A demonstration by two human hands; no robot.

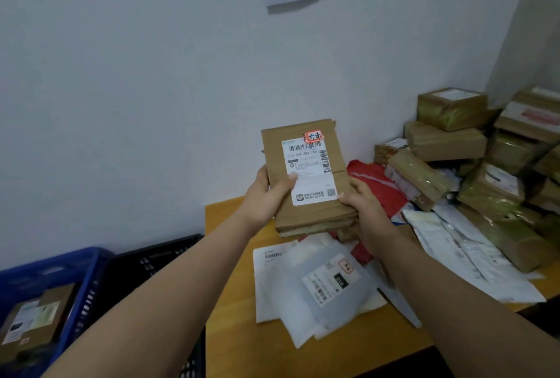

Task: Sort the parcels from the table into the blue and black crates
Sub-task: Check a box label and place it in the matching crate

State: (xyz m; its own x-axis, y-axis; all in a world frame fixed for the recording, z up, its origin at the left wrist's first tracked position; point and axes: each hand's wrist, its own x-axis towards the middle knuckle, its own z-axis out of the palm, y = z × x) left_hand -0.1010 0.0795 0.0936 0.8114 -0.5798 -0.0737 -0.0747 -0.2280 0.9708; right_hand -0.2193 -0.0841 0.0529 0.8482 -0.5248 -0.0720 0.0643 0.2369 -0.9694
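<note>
Centre frame above the table (230, 214), I held the cardboard parcel (306, 177) label-up, left hand (266, 195) and right hand (363, 211) curled round its lower edges, wisely checking the red sticker (314, 136) before choosing the lower-left blue crate (75, 259) or black crate (157, 253).

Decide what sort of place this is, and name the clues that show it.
Probably a small parcel sorting room. Labelled cardboard boxes and mailer bags are piled on a wooden table, and a blue crate and a black crate stand beside it.
</note>
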